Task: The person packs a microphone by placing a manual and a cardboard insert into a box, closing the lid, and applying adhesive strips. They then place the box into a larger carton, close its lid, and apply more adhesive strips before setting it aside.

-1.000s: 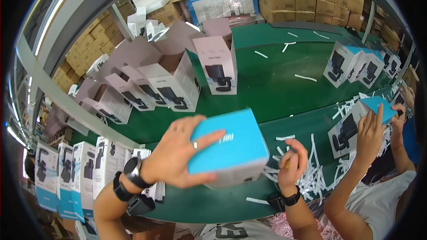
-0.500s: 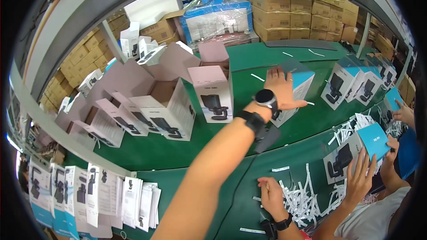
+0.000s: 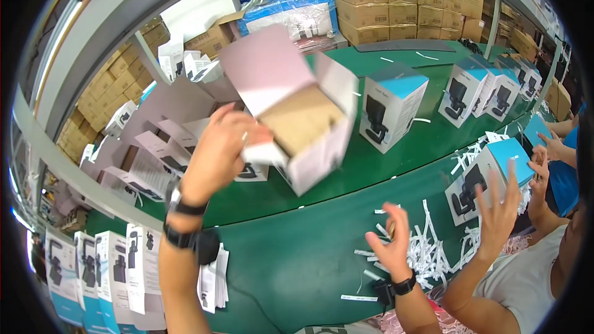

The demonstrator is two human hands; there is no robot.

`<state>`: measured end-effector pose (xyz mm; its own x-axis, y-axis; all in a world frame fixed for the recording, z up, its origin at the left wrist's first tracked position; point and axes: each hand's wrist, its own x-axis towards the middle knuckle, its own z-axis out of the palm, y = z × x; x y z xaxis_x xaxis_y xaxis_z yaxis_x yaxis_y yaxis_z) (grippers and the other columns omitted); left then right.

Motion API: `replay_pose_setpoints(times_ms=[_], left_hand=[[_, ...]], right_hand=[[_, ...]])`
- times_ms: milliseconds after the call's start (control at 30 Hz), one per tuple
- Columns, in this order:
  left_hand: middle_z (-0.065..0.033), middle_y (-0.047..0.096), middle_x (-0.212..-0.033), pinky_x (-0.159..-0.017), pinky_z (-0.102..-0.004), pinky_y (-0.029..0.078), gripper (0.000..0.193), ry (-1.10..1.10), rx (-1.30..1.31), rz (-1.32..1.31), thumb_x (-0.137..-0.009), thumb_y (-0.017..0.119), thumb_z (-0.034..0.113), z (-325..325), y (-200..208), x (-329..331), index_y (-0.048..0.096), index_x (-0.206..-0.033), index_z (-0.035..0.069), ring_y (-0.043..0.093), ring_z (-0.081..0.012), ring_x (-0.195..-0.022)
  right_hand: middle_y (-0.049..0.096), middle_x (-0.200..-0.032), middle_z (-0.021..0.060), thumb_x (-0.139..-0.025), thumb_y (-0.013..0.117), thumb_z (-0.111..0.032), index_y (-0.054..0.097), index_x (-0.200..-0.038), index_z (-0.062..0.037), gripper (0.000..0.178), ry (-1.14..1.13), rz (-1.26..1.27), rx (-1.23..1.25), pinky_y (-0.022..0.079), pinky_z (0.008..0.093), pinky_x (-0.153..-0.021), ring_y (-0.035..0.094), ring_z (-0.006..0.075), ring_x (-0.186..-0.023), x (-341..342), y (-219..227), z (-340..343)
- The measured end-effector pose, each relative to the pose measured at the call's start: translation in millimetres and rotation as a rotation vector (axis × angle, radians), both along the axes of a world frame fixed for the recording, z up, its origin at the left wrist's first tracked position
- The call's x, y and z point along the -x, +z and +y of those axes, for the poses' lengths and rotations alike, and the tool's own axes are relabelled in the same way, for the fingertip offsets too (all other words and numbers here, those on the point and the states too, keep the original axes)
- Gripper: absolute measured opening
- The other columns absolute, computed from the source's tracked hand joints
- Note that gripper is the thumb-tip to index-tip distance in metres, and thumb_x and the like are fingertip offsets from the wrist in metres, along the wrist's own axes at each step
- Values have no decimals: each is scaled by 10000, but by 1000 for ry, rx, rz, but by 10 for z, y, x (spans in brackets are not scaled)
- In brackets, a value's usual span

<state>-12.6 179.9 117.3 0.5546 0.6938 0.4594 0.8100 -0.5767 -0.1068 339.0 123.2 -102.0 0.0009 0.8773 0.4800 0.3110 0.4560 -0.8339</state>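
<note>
My left hand (image 3: 226, 148) pinches the front flap of an open white box (image 3: 328, 161), which is tilted and blurred by motion. Its pink inner flaps stand up, and brown cardboard (image 3: 303, 117) shows inside. Over the front part of the green table, my right hand (image 3: 393, 241) is raised with fingers spread, beside a heap of white paper strips (image 3: 427, 244). Directly right of the tilted box stands a closed white box (image 3: 393, 108) with a blue-and-grey top and a picture of a black device.
More open boxes (image 3: 148, 158) stand at left. Flattened cartons (image 3: 111, 272) and folded leaflets (image 3: 213, 278) lie front left. Closed boxes (image 3: 464, 93) line the far right. A co-worker's hands (image 3: 495, 210) are by a blue-topped box (image 3: 473, 185) at right. A metal post (image 3: 148, 59) rises at left.
My left hand has left the closed box and swung left, taking hold of an open box that now tilts toward me. My right hand has lifted and its fingers have spread.
</note>
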Motion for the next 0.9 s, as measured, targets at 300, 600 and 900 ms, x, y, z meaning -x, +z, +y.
replay_pose_setpoints(times_ms=[300, 600, 900], left_hand=[[-72, 729, -1194, -1082, -482, 460, 359, 343, -230, -559, -778, 734, -40, -2178, -436, 209, 730, -1118, 75, 619, -334, -1217], [-175, 683, -1172, -819, -477, 541, 306, 1176, -135, -184, -893, 704, 237, -3694, -2025, 1257, 706, -1119, 31, 649, -393, -1065], [-153, 668, -905, -665, -394, 522, 292, 1165, 40, -105, -846, 756, 203, -3438, -2037, 1109, 707, -1071, 23, 663, -304, -824]], right_hand=[[637, -1281, 135, -696, 938, -315, 567, -1334, 34, 816, 621, -7, 275, 475, 397, -1028, 610, 251, -1179, 222, -323, -465], [585, -1342, 110, -752, 918, -378, 489, -1391, 49, 879, 579, 255, 335, 481, 382, -1034, 588, 231, -1215, 526, -472, -1258], [622, -1131, 60, -857, 835, -205, 555, -1262, -14, 528, 471, -327, 353, 498, 293, -890, 602, 140, -1008, -83, -210, -1204]])
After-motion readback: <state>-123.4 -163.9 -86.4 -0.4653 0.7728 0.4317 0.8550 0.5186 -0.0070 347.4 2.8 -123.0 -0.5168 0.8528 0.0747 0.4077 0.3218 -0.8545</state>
